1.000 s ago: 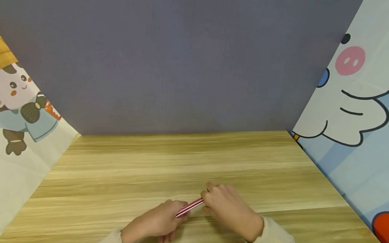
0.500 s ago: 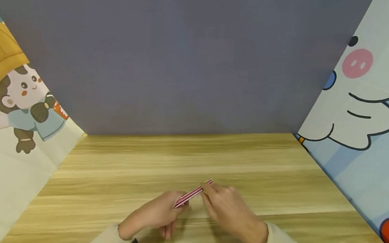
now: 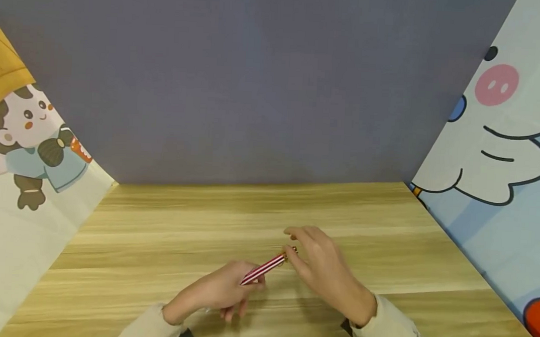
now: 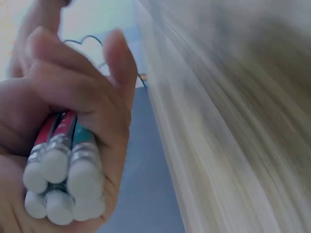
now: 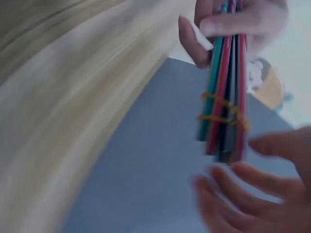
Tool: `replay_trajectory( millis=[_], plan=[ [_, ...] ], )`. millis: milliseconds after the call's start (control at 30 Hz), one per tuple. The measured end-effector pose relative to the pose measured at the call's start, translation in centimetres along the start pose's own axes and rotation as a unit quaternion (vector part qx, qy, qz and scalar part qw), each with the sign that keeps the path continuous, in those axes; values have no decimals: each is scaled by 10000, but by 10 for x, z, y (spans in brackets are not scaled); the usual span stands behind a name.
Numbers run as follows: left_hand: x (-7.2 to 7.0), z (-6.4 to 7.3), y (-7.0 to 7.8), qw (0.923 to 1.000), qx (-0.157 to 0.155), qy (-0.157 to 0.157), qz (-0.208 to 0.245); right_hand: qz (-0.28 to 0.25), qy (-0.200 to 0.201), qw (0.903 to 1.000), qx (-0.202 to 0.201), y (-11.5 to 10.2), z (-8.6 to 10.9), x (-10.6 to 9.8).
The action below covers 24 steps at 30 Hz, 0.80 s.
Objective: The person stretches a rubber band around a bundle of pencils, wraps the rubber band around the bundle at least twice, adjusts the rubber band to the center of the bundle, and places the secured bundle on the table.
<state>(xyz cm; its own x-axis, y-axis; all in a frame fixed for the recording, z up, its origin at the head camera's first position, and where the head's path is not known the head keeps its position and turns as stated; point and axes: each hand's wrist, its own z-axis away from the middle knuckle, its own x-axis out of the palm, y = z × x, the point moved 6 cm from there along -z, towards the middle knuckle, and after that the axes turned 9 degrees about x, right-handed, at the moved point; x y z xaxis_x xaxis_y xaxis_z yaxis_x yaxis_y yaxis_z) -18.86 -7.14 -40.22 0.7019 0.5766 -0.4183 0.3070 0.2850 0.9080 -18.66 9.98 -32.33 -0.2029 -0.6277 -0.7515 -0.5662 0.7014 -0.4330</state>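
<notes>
A bundle of pencils [image 3: 263,270], red, green and dark with striped sides in the head view, is gripped by my left hand [image 3: 221,288] over the table. White erasers [image 4: 54,165] in metal ferrules poke out of that fist in the left wrist view. Around the far end of the bundle runs a yellow-orange rubber band [image 5: 218,118], looped more than once and slanting across the pencils. My right hand [image 3: 326,269] hovers beside this end, fingers spread and loosely bent, thumb near the band. Nothing shows in its grasp.
Beneath the hands lies a wood-grain table [image 3: 195,225]. A grey panel [image 3: 264,88] rises at the back. Cartoon-printed walls flank it, a child figure [image 3: 32,123] on the left wall and a white pig [image 3: 501,148] on the right wall.
My right hand has let go of the bundle's far end and opened, moving slightly up and away. The rubber band there now shows. My left hand keeps its grip.
</notes>
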Motion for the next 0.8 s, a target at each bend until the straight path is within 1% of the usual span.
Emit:
replay_trajectory(
  millis=[33,67,100,133,167,200,233,267,333,400,467,567,633,733,800],
  plan=[
    [1,0,2,9999,91,-45,21,-521,-600,9963,330,8,-2,5],
    [1,0,5,9998,170,-107,69,-1080,-1167,9850,667,15,-4,10],
    [1,0,7,9995,235,-172,135,-1607,-1666,9677,996,22,-4,15],
    [0,1,8,9992,268,-220,211,-2088,-2083,9469,1277,27,-4,19],
    [-1,1,10,9987,310,-278,307,-2511,-2407,9256,1490,32,-4,22],
    [-2,2,11,9979,347,-345,424,-2826,-2603,9095,1587,34,-4,24],
    [-4,2,12,9970,360,-393,558,-3048,-2665,8999,1622,36,-5,24],
    [-6,2,12,9959,374,-420,713,-3169,-2656,8957,1638,38,-6,23],
    [-11,2,13,9928,414,-445,1037,-3326,-2538,8925,1686,39,-8,21],
    [-14,2,14,9910,521,-427,1153,-3467,-2428,8876,1817,40,-9,19],
    [-15,1,16,9917,633,-374,1053,-3652,-2409,8778,1951,39,-9,20],
    [-12,0,16,9953,755,-257,556,-3911,-2495,8626,2016,37,-7,25],
    [-10,0,17,9961,755,-209,395,-4098,-2572,8525,1976,35,-6,28],
    [-8,0,17,9968,649,-153,450,-4257,-2661,8444,1868,34,-4,30],
    [-8,0,17,9973,554,-103,476,-4292,-2704,8428,1799,34,-4,29]
  ],
)
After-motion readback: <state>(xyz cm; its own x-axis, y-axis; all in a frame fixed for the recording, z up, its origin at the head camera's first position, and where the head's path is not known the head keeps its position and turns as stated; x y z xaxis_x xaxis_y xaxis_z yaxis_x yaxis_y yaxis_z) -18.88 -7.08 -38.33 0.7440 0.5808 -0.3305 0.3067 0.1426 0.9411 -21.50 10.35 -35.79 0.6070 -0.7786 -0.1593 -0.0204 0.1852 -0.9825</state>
